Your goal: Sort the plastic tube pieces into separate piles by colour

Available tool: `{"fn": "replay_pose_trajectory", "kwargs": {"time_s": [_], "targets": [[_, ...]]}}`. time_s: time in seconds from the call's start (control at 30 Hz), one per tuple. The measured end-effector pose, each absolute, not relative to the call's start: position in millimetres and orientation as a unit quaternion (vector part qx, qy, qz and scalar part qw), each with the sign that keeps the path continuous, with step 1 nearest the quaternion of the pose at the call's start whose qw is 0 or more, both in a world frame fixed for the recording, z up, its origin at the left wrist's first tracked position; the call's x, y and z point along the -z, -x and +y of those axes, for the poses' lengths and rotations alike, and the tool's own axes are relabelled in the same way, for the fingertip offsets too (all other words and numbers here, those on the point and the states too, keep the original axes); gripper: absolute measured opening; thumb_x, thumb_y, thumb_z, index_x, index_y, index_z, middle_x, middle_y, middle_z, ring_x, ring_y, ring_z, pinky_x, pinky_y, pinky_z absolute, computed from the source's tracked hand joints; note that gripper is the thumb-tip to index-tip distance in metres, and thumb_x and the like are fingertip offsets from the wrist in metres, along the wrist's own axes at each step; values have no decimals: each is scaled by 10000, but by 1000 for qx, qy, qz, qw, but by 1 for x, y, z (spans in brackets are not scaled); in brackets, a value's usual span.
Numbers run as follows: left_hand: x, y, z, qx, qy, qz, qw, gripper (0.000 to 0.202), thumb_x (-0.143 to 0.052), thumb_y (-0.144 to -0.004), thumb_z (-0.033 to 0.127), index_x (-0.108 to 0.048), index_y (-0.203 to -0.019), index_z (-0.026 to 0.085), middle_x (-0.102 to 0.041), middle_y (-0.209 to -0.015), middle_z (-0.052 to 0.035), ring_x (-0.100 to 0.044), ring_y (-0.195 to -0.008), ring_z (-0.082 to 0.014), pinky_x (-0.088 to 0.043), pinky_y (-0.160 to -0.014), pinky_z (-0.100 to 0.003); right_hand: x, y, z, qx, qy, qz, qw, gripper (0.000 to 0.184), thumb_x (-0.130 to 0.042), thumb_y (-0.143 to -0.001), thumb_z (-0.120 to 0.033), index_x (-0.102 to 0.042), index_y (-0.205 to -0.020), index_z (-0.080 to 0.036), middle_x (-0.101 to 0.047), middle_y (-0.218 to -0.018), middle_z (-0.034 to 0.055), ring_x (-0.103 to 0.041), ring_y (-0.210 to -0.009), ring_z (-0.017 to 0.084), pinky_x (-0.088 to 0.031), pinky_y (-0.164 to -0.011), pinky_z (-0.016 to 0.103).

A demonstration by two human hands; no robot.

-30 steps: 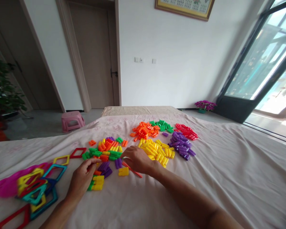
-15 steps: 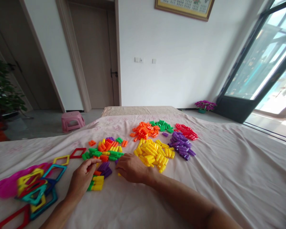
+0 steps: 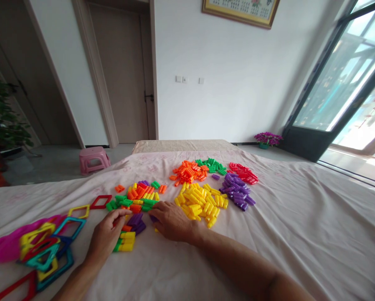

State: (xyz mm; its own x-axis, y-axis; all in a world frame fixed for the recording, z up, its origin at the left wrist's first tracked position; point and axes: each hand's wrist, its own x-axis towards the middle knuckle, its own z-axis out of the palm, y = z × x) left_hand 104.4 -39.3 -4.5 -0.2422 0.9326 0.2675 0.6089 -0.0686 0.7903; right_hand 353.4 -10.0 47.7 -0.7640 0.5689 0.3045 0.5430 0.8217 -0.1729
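My left hand [image 3: 107,232] is at the left of a mixed pile of coloured plastic tube blocks [image 3: 142,192]. Its thumb and fingers are drawn together, and what they hold, if anything, is too small to make out. Purple blocks [image 3: 136,223] lie just right of its fingertips, and yellow-and-green blocks [image 3: 126,241] lie below them. My right hand [image 3: 171,221] reaches in palm down with bent fingers closed on a purple block [image 3: 153,218], mostly hidden under them. Beside its knuckles is a heap of yellow blocks [image 3: 200,200].
Orange [image 3: 189,171], green [image 3: 212,164], red [image 3: 244,173] and purple heaps [image 3: 236,190] lie farther back. Magnetic frame tiles [image 3: 46,251] and a magenta piece [image 3: 8,242] are at the left. A wrinkled cloth [image 3: 269,234] covers the surface. A pink stool [image 3: 94,160] stands beyond.
My right hand has shifted slightly, its fingers now over the purple block and nearer the green ones. My left hand has hardly moved.
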Motion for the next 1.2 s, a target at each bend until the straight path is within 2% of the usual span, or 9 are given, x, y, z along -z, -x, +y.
{"fn": "replay_pose_trajectory", "kwargs": {"time_s": [0.1, 0.3, 0.5, 0.67, 0.87, 1.03, 1.2], "targets": [[4, -105, -40, -438, -590, 654, 181, 341, -515, -822, 490, -713, -950, 244, -747, -1027, -24, -686, -973, -219, -521, -877, -300, -46, -353, -10, -34, 293, -941, 167, 313, -574, -902, -306, -590, -1209, -247, -631, -1200, 51, -602, -1014, 209, -471, -855, 320], [5, -105, -40, -435, -590, 656, 181, 328, -520, -819, 483, -712, -947, 250, -746, -1027, -19, -690, -959, -213, -524, -867, -291, -49, -353, -10, -47, 266, -947, 174, 225, -542, -911, -261, -616, -1122, -235, -664, -1064, 33, -616, -961, 184, -468, -842, 289], [4, -105, -40, -433, -589, 654, 196, 347, -520, -820, 499, -705, -972, 247, -736, -1057, -26, -687, -972, -216, -529, -852, -292, -49, -354, -12, -60, 241, -945, 214, 271, -525, -910, -218, -591, -1172, -240, -629, -1135, 47, -586, -1000, 176, -462, -855, 268], [6, -104, -39, -441, -595, 646, 185, 337, -526, -822, 489, -708, -967, 246, -737, -1070, -26, -679, -1007, -214, -528, -866, -285, -43, -355, -11, -74, 238, -941, 229, 229, -512, -903, -169, -624, -1089, -243, -615, -1072, 42, -566, -975, 169, -468, -839, 256], [5, -105, -41, -440, -591, 650, 185, 325, -537, -821, 479, -709, -973, 250, -743, -1054, -18, -699, -950, -206, -542, -818, -269, -39, -356, -3, -95, 263, -915, 291, 191, -506, -900, -143, -618, -1034, -222, -598, -1098, 78, -549, -1020, 186, -473, -875, 301], [6, -104, -40, -441, -588, 649, 197, 323, -543, -816, 482, -705, -972, 250, -742, -1058, -22, -699, -950, -208, -548, -797, -261, -39, -357, 0, -88, 258, -927, 259, 136, -522, -907, -156, -621, -979, -216, -645, -952, 48, -556, -946, 180, -452, -884, 298], [8, -103, -40, -439, -589, 649, 198, 332, -540, -822, 486, -696, -992, 248, -735, -1073, -27, -693, -968, -207, -541, -819, -264, -42, -358, -2, -77, 240, -934, 253, 147, -487, -943, -188, -630, -926, -218, -660, -912, 36, -562, -903, 169, -446, -855, 277]]}}
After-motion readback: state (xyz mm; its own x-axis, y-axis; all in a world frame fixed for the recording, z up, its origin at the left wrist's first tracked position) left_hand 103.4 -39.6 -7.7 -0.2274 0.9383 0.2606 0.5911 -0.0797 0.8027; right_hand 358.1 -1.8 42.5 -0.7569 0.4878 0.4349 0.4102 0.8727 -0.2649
